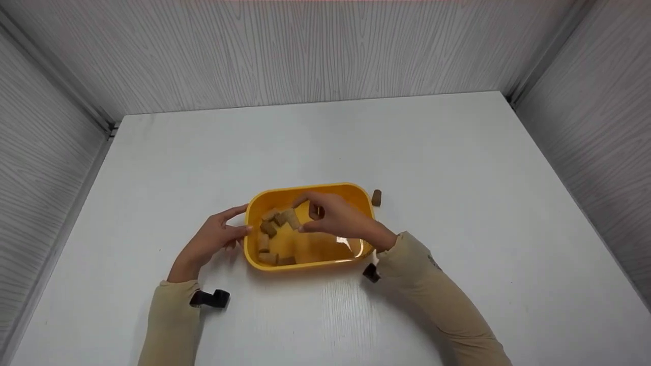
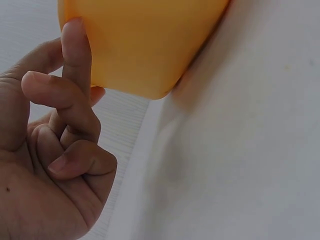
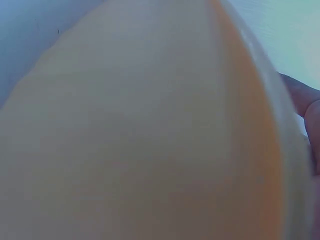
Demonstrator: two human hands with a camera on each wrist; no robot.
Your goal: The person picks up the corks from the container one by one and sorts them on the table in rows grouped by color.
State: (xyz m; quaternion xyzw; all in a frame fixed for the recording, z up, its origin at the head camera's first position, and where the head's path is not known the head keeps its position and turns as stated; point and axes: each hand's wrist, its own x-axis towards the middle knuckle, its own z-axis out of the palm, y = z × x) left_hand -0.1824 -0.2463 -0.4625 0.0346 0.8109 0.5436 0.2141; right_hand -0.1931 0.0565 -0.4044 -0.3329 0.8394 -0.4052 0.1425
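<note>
Evidently, one cork (image 1: 292, 219) is occupying the yellow tray's (image 1: 305, 266) interior, the right hand (image 1: 335, 216) pinching it between fingers whose narrow hold could be letting it slip; the left hand (image 1: 216, 234) is gripping the tray's end, and any loosening could be allowing sliding. Outside, another cork (image 1: 376, 197) is resting on the white tabletop (image 1: 437, 152); wood-grained panels (image 1: 305, 56) are enclosing three sides.

A white table (image 1: 457, 152) with a faint sheen stands against a pale grey wood-grain back wall (image 1: 315, 51), between a matching left wall (image 1: 40, 112) and right wall (image 1: 590, 91), grey strips running up both corners, under soft, even light.
</note>
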